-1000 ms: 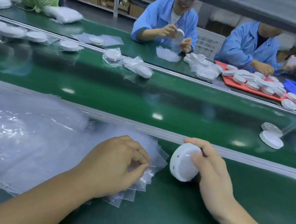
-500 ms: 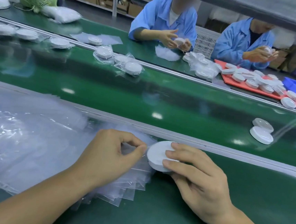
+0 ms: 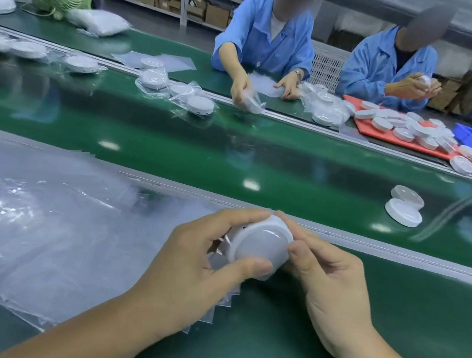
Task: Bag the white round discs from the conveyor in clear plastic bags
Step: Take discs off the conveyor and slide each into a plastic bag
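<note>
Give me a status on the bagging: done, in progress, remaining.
Done: several bagged discs lie far across the belt. In hand: left hand and right hand both grip one white disc above the bag stack; whether it is inside a bag yet is unclear. Left: two bare discs wait on the belt.

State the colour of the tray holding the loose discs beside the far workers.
The tray is red, seen in the head view, the only one.

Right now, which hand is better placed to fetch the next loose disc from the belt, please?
Probably the right hand: the two loose discs lie on the belt on its side, while the left hand sits by the bag stack. Both hold one disc.
</note>
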Available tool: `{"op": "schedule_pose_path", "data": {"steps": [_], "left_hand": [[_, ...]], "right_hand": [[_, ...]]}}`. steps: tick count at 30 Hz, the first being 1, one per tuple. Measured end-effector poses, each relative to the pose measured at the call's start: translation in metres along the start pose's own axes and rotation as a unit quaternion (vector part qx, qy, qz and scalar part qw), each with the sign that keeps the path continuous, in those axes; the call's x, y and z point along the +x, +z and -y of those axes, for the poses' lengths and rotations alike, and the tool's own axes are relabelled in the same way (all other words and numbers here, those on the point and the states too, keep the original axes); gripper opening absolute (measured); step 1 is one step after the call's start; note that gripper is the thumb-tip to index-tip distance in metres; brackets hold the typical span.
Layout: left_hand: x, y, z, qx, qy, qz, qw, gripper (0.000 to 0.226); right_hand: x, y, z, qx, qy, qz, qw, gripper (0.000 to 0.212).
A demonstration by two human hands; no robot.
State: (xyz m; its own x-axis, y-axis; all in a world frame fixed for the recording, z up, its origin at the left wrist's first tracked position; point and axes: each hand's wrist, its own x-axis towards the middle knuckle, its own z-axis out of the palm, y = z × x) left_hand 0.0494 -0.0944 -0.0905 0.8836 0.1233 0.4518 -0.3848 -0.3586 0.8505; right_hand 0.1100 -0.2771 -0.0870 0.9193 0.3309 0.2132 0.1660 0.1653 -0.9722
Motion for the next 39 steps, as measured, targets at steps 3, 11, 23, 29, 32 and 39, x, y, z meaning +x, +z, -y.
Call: {"op": "schedule_pose_path", "data": {"steps": [3,11,23,29,32,39], "left_hand": [[-0.001,0.002,-0.001,-0.068,-0.041,-0.045,0.996,0.036],[-0.002,0.006,-0.009,-0.066,-0.064,-0.044,0.995,0.019],[0.018,-0.036,0.009,0.222,-0.012,0.116,0.968,0.003],[0.015,-0.038,0.021,0.348,0.052,0.234,0.906,0.028],[0.013,-0.035,0.028,0.354,0.047,0.244,0.902,0.036],[0.013,-0.027,0.028,0.36,0.059,0.257,0.895,0.037]], "right_hand": [[-0.003,0.005,0.003,0.015,0.052,0.021,0.998,0.037],[-0.009,0.018,0.006,-0.042,0.035,0.041,0.998,0.021],[0.086,-0.023,0.008,-0.262,-0.055,-0.126,0.955,0.02],[0.222,-0.05,-0.01,-0.512,-0.082,-0.088,0.85,0.023],[0.255,-0.054,-0.036,-0.601,0.052,0.014,0.797,0.032],[0.222,-0.127,-0.052,-0.747,0.191,-0.133,0.622,0.058]]}}
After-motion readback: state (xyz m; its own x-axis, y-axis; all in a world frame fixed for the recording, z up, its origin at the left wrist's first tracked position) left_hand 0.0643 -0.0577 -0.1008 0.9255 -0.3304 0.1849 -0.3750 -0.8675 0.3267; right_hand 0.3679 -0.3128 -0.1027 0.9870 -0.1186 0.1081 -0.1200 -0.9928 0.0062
